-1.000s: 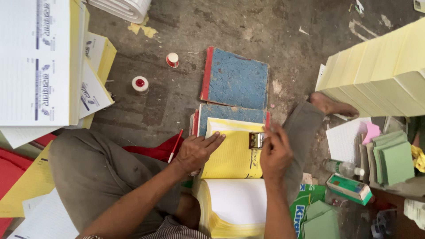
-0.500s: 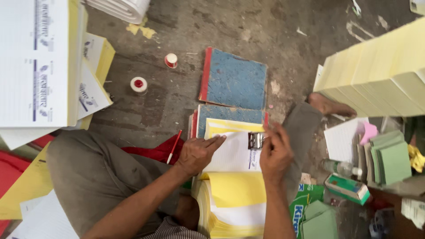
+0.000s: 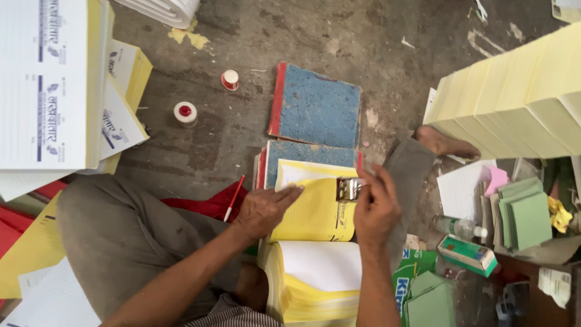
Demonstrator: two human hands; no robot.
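Hands at the pad, head view. Left hand [image 3: 261, 212] lies flat, fingers stretched out and unclenched, fingertips [image 3: 290, 192] pressing the yellow sheet [image 3: 311, 212] down. Right hand [image 3: 375, 206] sits at the sheet's right edge, fingers curled around a small metal stamp [image 3: 349, 188]; it is gripped, its body poking out just left of the fingertips.

Now the change: half a second ago a white sheet lay under those fingers, with yellow further down. Now yellow is on top again, and a white page [image 3: 321, 263] rests on the paper stack [image 3: 308, 290] below the wrists. So a leaf looks to have been turned, white then yellow, and I judge the work is going page by page, the stamp meeting each fresh one.

Beyond the fingertips, a blue board [image 3: 308, 154] peeks out from under the sheet, and a second blue board [image 3: 318, 109] lies further off on the floor [image 3: 242, 36]. A red pen [image 3: 235, 197] lies just left of the left hand. Right of the right hand: a small bottle [image 3: 460, 227] and green box [image 3: 467, 254].
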